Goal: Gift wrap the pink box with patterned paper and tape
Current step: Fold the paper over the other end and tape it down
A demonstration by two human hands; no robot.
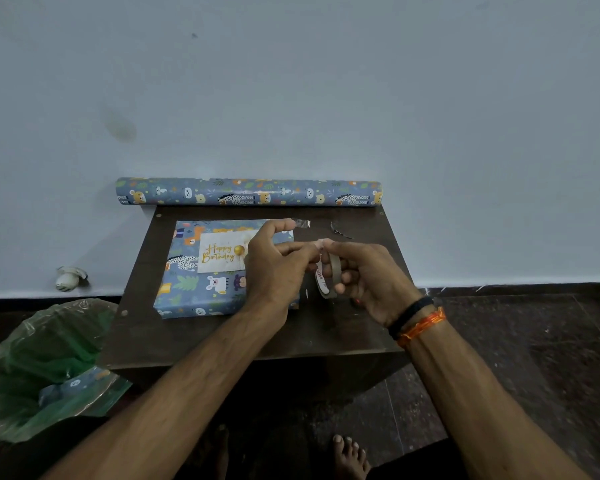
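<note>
The wrapped box point(201, 271) lies flat on the dark surface point(194, 337), just under and to the left of the left hand point(274, 268), its glossy blue animal-print paper carrying a white birthday card point(222, 254). The left hand pinches a clear strip of tape point(302, 224) with curled fingers. Just beside it, the right hand point(368, 282) grips the thin tape ring point(328, 277). Beyond both hands lies the paper roll point(248, 192), a long tube.

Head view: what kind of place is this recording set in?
Probably a room in a home: a small dark wooden table against a plain pale wall, dark tiled floor, and a green plastic-lined bin alongside.
</note>
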